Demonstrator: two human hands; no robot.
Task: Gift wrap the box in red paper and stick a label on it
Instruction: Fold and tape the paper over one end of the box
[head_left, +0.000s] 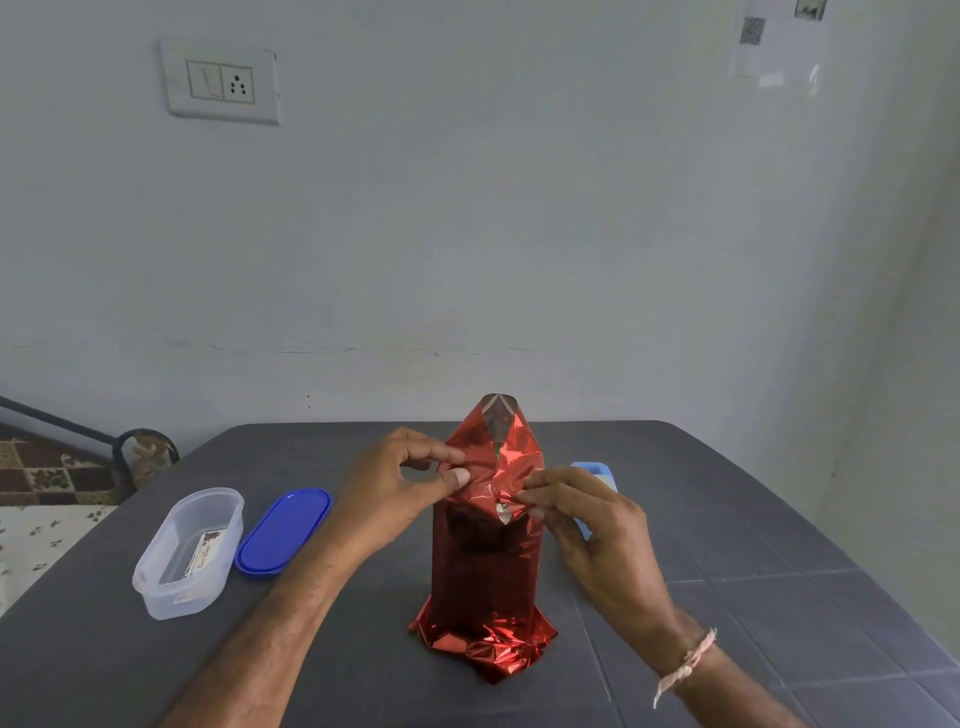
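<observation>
A tall box stands upright in the middle of the dark table (753, 519), covered in shiny red foil paper (485, 566). The paper flares out crumpled at the base and rises to a folded peak at the top. My left hand (400, 483) pinches the paper's upper left fold between thumb and fingers. My right hand (582, 525) pinches the paper at the upper right, near a small pale spot on the front. A label (205, 553) lies inside a clear tub on the left. The box itself is hidden by the paper.
The clear plastic tub (156, 582) stands at the left of the table, its blue lid (283, 530) flat beside it. A light blue object (597, 475) sits partly hidden behind my right hand. A wall rises behind the table; a patterned bed lies at far left.
</observation>
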